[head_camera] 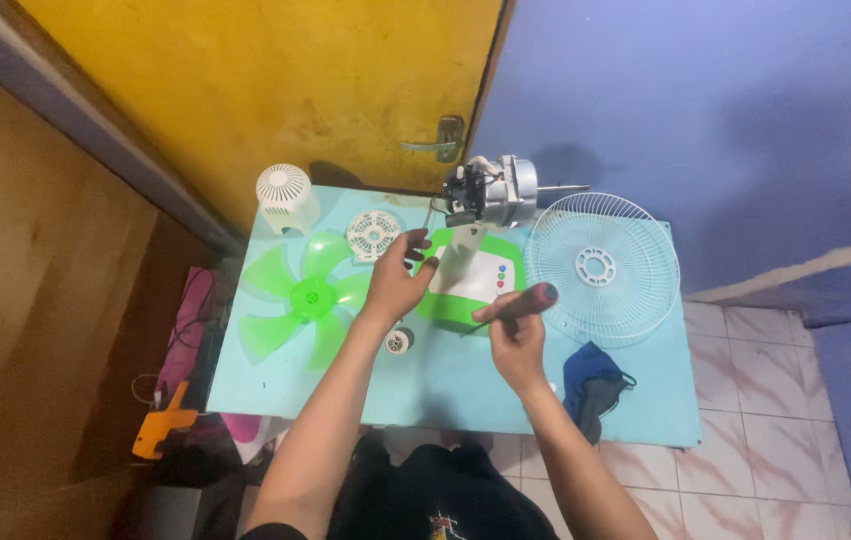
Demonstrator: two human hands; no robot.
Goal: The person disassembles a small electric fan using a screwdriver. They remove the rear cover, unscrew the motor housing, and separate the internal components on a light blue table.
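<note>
Blue wall and yellow door behind, pale turquoise tabletop [445, 385] below me, tiled floor on the right. My left hand [395, 280] is mid-tabletop, fingers [413, 244] loosely spread, tips touching the left edge of the green-and-white fan base [475, 280]. My right hand [515, 335] is just right of it, fingers wrapped tight around a dark-handled screwdriver [520, 300], shaft angled down-left toward the base's near edge. Fan motor [490, 190] stands at the far edge, right behind the base. Green fan blade [310, 298] lies flat toward the left edge, white motor cover [283, 198] at the far left corner, small white round grille [373, 235] between them. White wire guard [600, 268] on the right side, blue cloth [590, 378] near it by the front edge. Small white cap [398, 342] beside my left wrist.
</note>
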